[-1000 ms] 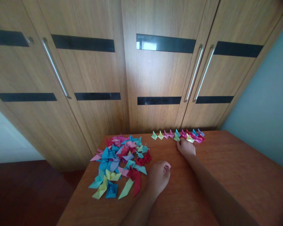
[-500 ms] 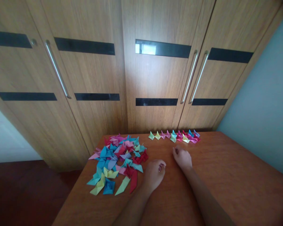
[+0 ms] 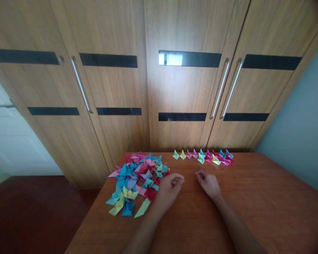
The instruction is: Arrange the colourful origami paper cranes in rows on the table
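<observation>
A heap of folded paper boats in blue, red, pink, yellow, green and purple lies on the left of the wooden table. My left hand is at the heap's right edge, fingers curled in, covering part of some red and green pieces. I see no paper in it. Closed in a loose fist, my right hand rests on the table a little in front of a double row of small standing paper boats. Nothing shows between its fingers, and it is apart from the rows.
Behind the table's far edge stands a wooden wardrobe with black strips and long metal handles. A white door is at the far left, over a dark red floor. A pale wall borders the right side.
The view has swung a little to the left. My left hand has moved leftward and away from me, now overlapping the heap's right edge. My right hand stays closed near the rows.
</observation>
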`<state>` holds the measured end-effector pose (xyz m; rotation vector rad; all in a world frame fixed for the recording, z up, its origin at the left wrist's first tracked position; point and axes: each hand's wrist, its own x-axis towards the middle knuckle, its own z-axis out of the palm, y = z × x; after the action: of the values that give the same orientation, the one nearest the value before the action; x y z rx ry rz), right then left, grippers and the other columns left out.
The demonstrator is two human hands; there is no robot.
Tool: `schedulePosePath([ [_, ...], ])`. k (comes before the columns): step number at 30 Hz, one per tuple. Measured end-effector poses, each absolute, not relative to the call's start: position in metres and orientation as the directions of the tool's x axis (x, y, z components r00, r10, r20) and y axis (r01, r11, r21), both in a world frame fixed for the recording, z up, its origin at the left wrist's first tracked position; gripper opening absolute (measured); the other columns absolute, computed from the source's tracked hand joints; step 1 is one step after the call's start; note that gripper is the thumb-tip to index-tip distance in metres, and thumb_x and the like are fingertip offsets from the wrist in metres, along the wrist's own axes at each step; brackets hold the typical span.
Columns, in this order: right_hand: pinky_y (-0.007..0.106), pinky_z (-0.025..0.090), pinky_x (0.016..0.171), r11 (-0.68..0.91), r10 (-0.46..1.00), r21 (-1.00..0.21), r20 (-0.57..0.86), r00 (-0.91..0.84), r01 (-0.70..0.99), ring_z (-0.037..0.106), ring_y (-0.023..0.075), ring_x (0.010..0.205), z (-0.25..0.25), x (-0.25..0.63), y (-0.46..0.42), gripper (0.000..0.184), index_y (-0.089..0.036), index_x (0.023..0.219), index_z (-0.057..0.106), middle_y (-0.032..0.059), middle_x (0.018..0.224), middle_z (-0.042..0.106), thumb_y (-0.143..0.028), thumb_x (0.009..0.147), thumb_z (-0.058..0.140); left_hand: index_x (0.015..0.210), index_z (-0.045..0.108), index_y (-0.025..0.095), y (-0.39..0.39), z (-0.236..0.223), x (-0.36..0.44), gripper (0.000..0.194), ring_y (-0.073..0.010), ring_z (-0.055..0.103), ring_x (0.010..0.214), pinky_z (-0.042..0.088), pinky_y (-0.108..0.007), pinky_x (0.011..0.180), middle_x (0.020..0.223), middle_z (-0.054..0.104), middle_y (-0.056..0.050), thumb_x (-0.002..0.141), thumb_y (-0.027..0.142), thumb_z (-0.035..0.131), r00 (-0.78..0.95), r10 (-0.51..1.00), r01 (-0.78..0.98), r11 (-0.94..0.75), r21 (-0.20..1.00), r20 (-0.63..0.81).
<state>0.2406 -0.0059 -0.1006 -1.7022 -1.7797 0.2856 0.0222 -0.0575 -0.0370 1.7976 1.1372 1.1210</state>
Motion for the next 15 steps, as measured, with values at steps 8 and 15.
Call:
schedulePosePath([
  [8,0.023,0.032,0.053,0.135,0.966,-0.536,0.258,0.009,0.833,0.055,0.0136,0.056,-0.094,0.233,-0.010,0.024,-0.022,0.069,0.058,-0.0018,0.059,0.059,-0.036,0.085,0.045,0.092,0.065,0.024,-0.092,-0.010,-0.064,0.020,-0.0186,0.061,0.083,0.044,-0.027,0.073,0.090,0.068,-0.002,0.085,0.030,0.047,0.196,0.939,0.800,-0.320,0.507,0.283],
  [15,0.022,0.033,0.054,0.121,0.973,-0.535,0.230,0.007,0.836,0.056,0.0139,0.058,-0.089,0.231,-0.012,0.024,-0.023,0.070,0.059,-0.0014,0.060,0.060,-0.035,0.085,0.045,0.110,0.058,0.027,-0.111,-0.020,-0.076,0.030,-0.0208,0.064,0.085,0.043,-0.027,0.069,0.099,0.067,-0.004,0.084,0.038,0.049,0.082,0.993,0.950,-0.104,0.294,0.087],
])
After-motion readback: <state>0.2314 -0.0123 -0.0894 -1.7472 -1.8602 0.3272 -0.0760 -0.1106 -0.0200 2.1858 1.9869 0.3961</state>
